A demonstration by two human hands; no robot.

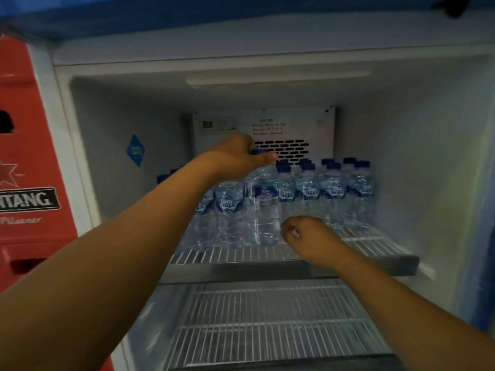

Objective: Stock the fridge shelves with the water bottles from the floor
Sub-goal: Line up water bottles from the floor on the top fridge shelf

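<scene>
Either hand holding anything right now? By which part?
Left hand grips a water bottle from above by its blue cap. Right hand is curled; whether it holds anything cannot be told.

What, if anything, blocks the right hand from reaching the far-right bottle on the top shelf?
Likely nothing, so yes: the right hand hovers at the shelf front, apparently empty, with bare wire between it and the far-right bottle. The left hand grips the middle bottle.
</scene>
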